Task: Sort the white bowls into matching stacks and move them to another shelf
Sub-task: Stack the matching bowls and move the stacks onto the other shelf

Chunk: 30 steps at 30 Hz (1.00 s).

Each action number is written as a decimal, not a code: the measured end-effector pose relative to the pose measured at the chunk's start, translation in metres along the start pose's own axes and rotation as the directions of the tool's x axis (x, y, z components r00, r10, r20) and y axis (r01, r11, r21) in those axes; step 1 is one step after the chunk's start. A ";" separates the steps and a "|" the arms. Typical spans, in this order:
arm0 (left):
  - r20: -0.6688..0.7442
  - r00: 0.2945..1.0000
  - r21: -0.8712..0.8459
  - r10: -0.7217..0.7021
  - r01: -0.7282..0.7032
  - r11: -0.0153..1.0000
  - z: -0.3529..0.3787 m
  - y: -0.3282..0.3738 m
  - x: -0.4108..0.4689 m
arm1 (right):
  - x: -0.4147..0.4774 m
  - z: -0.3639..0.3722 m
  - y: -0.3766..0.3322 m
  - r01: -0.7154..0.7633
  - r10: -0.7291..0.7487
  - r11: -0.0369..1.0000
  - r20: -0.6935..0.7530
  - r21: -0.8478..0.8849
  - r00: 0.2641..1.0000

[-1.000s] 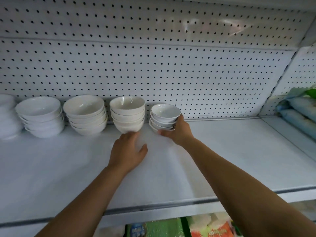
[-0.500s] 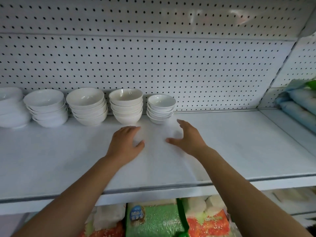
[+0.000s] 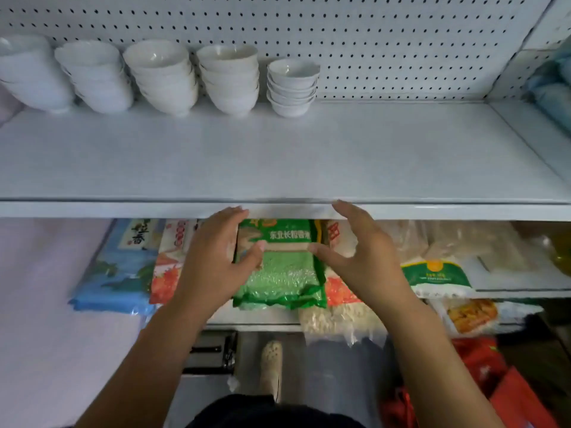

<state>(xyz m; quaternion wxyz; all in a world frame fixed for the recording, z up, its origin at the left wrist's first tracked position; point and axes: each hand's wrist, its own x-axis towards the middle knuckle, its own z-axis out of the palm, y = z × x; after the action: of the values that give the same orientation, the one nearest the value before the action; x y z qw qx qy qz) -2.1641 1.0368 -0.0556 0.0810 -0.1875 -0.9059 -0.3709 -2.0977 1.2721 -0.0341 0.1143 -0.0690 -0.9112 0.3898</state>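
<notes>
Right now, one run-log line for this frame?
left hand: open, empty | right hand: open, empty | bowl stacks: five, row at back of shelf, untouched | hands: below shelf front edge

Between the left grip (image 3: 216,267) and the right grip (image 3: 361,257) lies a green plastic rice bag (image 3: 281,279). It is glossy and crinkled, and grains show through its clear film. Left of the left grip, a blue plastic bag (image 3: 117,273) shines likewise. Below the right grip, a clear plastic bag of pale grain (image 3: 336,319) is wrinkled. Well beyond both grips, the stacked white ceramic bowls (image 3: 228,78) are smoothly glazed. They rest on a white painted metal shelf (image 3: 309,156), smooth and matt, as is the white perforated metal back panel (image 3: 386,41).
</notes>
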 end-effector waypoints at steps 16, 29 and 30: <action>-0.144 0.782 0.125 -0.607 0.623 0.772 -0.083 -0.057 -0.285 | -0.136 0.167 -0.051 0.204 -0.122 0.979 0.737 -0.022 0.664; -0.401 0.190 -0.125 -0.896 0.958 0.259 -0.179 -0.034 -0.595 | -0.343 0.310 -0.199 0.516 -0.305 0.830 0.947 0.211 0.103; -0.421 0.148 -0.155 -0.895 0.960 0.232 -0.189 -0.028 -0.622 | -0.370 0.321 -0.216 0.523 -0.333 0.814 0.941 0.254 0.061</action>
<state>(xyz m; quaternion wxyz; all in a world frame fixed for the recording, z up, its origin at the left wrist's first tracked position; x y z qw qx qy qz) -1.6034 0.7120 -0.1170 0.0443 0.5027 -0.8085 -0.3026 -1.8331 0.8218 -0.1493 -0.3708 0.4512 -0.7810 0.2212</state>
